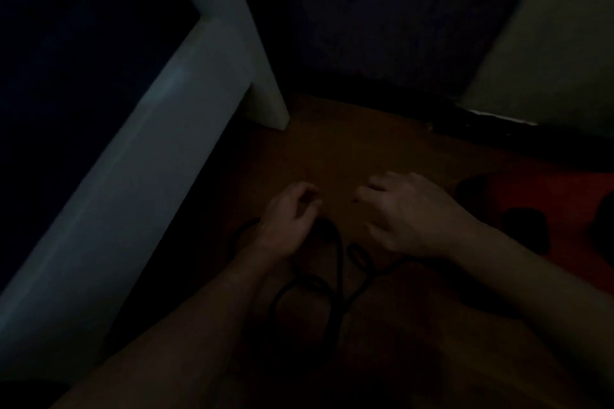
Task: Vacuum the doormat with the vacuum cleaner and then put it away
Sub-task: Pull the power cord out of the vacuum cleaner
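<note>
The scene is very dark. A black power cord (339, 262) lies in loops over the wooden floor (349, 149), just below both hands. My left hand (289, 219) has its fingers curled, and the cord runs from under it. My right hand (408, 212) hovers to the right with fingers bent downward; whether it holds the cord is hidden. A red shape with black parts (548, 209), possibly the vacuum cleaner, sits at the right edge. No doormat is visible.
A white furniture frame (139, 176) with a leg (262, 90) slants across the left. A dark wall or curtain (382, 26) fills the back, with a pale wall panel (558, 60) and dark skirting at the right.
</note>
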The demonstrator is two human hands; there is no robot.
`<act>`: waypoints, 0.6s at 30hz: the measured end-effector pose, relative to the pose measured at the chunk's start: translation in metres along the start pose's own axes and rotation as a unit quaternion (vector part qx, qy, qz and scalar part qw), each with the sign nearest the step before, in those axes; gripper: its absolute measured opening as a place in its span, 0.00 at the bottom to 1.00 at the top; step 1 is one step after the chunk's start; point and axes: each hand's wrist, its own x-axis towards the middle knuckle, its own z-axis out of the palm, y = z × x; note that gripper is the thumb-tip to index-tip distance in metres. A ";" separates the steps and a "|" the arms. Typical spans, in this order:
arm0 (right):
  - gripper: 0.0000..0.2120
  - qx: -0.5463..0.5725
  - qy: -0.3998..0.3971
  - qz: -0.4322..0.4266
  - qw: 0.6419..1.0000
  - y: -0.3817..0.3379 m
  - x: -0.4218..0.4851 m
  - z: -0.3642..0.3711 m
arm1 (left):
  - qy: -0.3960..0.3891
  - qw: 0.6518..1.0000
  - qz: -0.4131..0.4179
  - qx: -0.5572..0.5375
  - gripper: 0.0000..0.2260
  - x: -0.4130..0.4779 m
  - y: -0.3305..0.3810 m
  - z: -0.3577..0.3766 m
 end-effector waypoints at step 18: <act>0.26 0.014 -0.007 0.002 1.000 0.001 -0.029 -0.004 | -0.053 0.989 -0.040 0.135 0.19 -0.033 -0.044 -0.003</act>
